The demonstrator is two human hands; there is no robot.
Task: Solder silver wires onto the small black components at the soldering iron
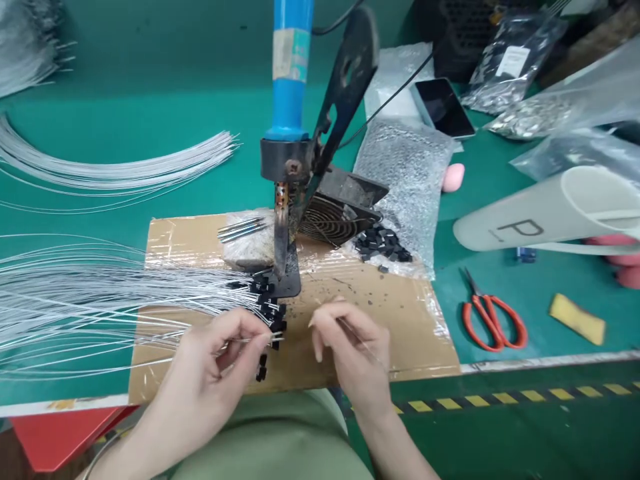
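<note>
Left hand: the left hand [220,353] sits low, left of centre, with thumb and forefinger pinched on a thin white wire [250,339]; a small black part [275,345] sits at the wire's end just beyond the fingertips.
Right hand: the right hand [353,347] is low centre, fingers curled and pinching a fine strand [367,350], too thin to tell what it is, that runs down to the right across the palm.
Wire fan: a spread of white wires [100,300] comes in from the left edge, ends capped with black parts and gathered at the left fingertips.
Work mat: taped cardboard [400,333] lies under both hands on the green bench [150,120].
Right of mat: red-handled scissors [493,320], then a yellow sponge [577,319].
Iron: a soldering iron [289,100] with blue handle hangs tip down in a black stand [345,80] at frame centre, above the left fingertips; the handle label is unreadable.
Behind iron: small fan [330,217], loose black parts [383,243] on bubble wrap [407,167].
Writing: a white roll [540,213] at right carries a large "P".
Far: a phone [443,107] at upper right, bags of metal pieces [530,113] beside it, more wire bundles [125,163] at upper left.
</note>
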